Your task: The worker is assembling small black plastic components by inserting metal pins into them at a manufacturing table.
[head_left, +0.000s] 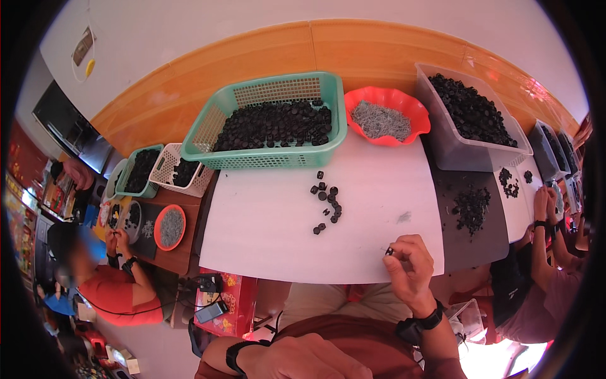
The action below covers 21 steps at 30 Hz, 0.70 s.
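Observation:
My right hand [411, 270] is over the near right part of the white sheet [265, 234]. Its thumb and fingers pinch a small black plastic part [389, 251], from which a thin metal wire or pin seems to stick out. Low in the picture, close to my body, is my left hand [306, 359], back upward; its fingers are mostly hidden or cut off by the lower edge. Ahead, in the middle of the sheet, several loose black plastic parts [322, 196] form a rough curved line. A small patch of grey bits [404, 217] lies beyond my right hand.
A green basket [265, 159] of black parts, a red scalloped bowl [416, 131] of thin metal pieces and a clear bin [454, 158] of black parts line the back. Black pieces [471, 208] lie on a dark mat at right. People work on both sides.

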{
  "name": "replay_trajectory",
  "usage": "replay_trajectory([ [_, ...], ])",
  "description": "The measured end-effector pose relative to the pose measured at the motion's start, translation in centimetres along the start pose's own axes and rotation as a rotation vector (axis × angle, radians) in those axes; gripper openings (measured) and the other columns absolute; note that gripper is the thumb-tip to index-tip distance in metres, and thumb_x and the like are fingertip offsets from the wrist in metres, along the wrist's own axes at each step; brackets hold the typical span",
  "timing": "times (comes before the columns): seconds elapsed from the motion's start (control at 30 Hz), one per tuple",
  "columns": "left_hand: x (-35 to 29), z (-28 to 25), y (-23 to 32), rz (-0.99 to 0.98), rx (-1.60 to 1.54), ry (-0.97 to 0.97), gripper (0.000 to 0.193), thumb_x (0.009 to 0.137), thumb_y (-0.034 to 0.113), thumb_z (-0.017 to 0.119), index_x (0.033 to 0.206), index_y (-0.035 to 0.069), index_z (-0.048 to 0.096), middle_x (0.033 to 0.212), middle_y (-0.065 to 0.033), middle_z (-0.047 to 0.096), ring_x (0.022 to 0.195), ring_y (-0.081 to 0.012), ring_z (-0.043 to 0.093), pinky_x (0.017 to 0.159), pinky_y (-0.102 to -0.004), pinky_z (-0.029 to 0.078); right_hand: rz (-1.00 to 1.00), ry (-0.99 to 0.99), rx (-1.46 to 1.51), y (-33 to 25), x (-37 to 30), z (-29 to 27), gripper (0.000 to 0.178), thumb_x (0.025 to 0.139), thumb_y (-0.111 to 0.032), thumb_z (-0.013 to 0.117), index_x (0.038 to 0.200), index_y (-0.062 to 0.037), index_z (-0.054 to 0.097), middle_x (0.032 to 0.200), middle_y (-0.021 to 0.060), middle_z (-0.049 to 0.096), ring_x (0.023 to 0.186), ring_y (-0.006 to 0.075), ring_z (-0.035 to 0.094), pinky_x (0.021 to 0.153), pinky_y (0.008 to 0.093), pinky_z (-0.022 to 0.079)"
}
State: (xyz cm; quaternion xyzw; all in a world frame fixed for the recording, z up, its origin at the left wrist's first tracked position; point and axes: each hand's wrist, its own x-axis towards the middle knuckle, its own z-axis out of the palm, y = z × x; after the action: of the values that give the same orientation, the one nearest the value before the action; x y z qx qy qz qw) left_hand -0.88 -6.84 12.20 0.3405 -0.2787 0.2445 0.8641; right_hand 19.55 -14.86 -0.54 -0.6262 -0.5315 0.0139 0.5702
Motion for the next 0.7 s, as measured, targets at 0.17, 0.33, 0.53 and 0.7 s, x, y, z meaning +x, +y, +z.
replay_trajectory([
  [0.17, -0.4, -0.3, 0.1, -0.009, 0.008, 0.011, 0.025, 0.079, -0.006, 0.082, 0.101, -0.010, 0.071, 0.096, -0.0270, 0.070, 0.083, -0.0348, 0.073, 0.068, -0.0368, 0.059, 0.021, -0.011, 0.005, -0.3, 0.2, 0.1, 0.021, 0.087, -0.001, 0.075, 0.105, 0.0033, 0.064, 0.099, 0.0141, 0.062, 0.067, 0.0171, 0.065, 0.061, 0.0271, 0.053],
  [0.33, 0.0, -0.7, 1.2, -0.039, 0.015, 0.033, 0.021, 0.081, -0.006, 0.079, 0.100, -0.010, 0.071, 0.095, -0.0266, 0.070, 0.082, -0.0344, 0.073, 0.067, -0.0371, 0.059, 0.001, -0.005, -0.021, 0.0, 0.1, 0.3, 0.022, 0.087, 0.000, 0.075, 0.105, 0.0042, 0.063, 0.099, 0.0151, 0.062, 0.066, 0.0158, 0.063, 0.060, 0.0264, 0.052],
  [0.53, -1.1, -3.2, 0.4, 0.076, 0.047, -0.043, 0.020, 0.083, -0.004, 0.079, 0.101, -0.008, 0.072, 0.096, -0.0254, 0.071, 0.083, -0.0345, 0.073, 0.068, -0.0363, 0.059, 0.004, 0.008, -0.008, 0.2, 0.0, 0.2, 0.022, 0.086, -0.001, 0.076, 0.104, 0.0040, 0.064, 0.098, 0.0155, 0.063, 0.064, 0.0143, 0.060, 0.059, 0.0264, 0.051],
  [0.7, -2.9, -5.6, 3.3, -0.172, 0.239, 0.212, 0.028, 0.077, -0.013, 0.077, 0.102, -0.008, 0.067, 0.100, -0.0291, 0.069, 0.089, -0.0363, 0.072, 0.079, -0.0435, 0.059, 0.023, -0.010, 0.002, 0.1, 0.2, 0.2, 0.023, 0.086, -0.001, 0.077, 0.103, 0.0035, 0.064, 0.096, 0.0150, 0.062, 0.064, 0.0144, 0.060, 0.058, 0.0265, 0.049],
])
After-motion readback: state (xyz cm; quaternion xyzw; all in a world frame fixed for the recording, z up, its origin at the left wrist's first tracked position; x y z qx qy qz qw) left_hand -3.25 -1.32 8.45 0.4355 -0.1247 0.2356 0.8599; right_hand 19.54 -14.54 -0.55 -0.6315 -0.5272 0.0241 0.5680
